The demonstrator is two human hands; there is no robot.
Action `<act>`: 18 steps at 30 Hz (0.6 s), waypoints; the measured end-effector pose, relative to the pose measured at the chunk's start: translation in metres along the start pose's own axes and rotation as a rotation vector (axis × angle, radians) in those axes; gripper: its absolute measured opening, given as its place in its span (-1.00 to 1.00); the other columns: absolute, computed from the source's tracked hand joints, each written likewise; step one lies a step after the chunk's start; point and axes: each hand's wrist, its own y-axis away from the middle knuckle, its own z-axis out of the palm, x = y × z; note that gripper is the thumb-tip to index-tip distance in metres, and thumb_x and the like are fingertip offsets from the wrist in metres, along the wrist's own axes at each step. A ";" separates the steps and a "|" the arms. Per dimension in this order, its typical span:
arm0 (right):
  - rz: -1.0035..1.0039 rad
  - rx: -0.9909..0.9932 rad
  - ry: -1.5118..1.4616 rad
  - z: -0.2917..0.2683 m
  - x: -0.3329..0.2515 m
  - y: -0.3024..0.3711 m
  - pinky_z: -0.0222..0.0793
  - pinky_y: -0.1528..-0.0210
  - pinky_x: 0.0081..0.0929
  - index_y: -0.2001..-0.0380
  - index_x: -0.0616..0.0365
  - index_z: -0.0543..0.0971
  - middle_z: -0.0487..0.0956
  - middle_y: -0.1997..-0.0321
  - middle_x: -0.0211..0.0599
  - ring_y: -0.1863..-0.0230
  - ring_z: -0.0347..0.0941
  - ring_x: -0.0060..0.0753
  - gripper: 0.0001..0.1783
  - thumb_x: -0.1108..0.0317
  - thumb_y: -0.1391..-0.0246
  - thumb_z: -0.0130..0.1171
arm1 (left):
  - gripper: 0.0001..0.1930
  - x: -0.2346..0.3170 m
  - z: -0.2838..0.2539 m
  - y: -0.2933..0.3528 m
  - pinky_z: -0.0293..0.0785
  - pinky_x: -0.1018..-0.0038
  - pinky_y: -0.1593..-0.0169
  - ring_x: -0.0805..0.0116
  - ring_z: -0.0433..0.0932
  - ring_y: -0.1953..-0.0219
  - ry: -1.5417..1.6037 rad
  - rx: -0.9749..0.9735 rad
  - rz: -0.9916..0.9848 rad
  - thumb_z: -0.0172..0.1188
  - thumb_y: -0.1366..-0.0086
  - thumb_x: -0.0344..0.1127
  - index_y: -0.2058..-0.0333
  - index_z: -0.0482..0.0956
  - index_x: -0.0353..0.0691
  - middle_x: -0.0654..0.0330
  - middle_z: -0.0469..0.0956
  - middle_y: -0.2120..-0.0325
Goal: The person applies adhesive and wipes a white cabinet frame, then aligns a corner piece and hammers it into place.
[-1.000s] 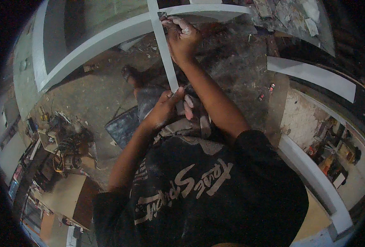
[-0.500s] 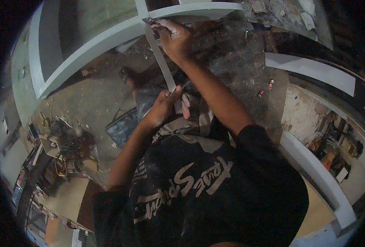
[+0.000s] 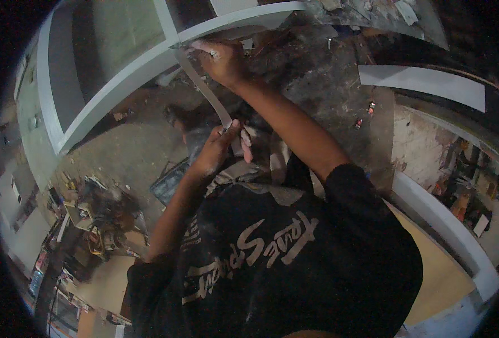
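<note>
A thin, pale flat strip runs from the edge of a white panel frame down toward my body, bowing slightly along its length. My left hand holds its lower end, thumb pressed on top and fingers curled. At the upper end, my right hand is closed beside the frame's edge where the strip meets it. Its fingertips are pinched together, with whitish dust on them. What they grip, if anything, is too dark and small to make out.
Left of me is a clutter of tools and cables. A white board lies to the right, and a long curved-looking white panel below it. Scraps lie at the far right. Small red items are on the floor.
The frame, strip top and my right hand sit lower and further left in the picture, as the view has shifted. The strip bows more. My left hand keeps its hold.
</note>
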 end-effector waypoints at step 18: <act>0.495 -0.621 0.176 -0.072 0.120 0.161 0.44 0.15 -0.28 0.17 0.15 0.62 0.64 0.24 -0.14 0.19 0.58 -0.17 -0.74 0.30 -0.09 0.16 | -0.63 0.011 -0.060 0.051 0.45 0.40 0.22 0.40 0.55 0.37 -0.443 0.211 0.243 0.07 -0.41 -0.07 0.24 0.56 -0.34 0.18 0.61 0.42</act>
